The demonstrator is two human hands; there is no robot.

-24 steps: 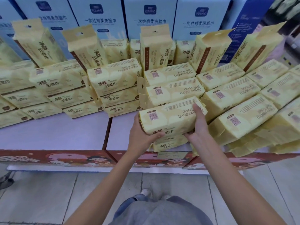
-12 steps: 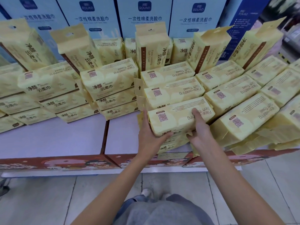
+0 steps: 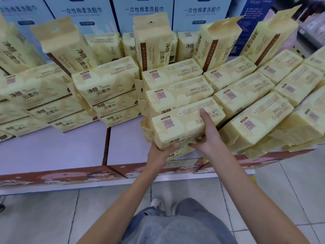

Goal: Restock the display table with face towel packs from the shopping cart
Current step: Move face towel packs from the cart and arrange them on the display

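My fingers: left hand (image 3: 159,152) cupped under front pack (image 3: 182,125), right hand (image 3: 209,136) spread across top. Pack seated near bench (image 3: 52,152) front edge. Left half bare; cart unseen.

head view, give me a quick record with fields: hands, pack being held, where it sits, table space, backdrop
left hand: left hand grips the near left corner of the held pack, thumb on its front face
right hand: right hand on the pack's near right part, index finger laid across the top
pack position: front of a stepped column, on top of another pack
table space: bare white display table to the left
backdrop: pale blue boxes behind upright packs
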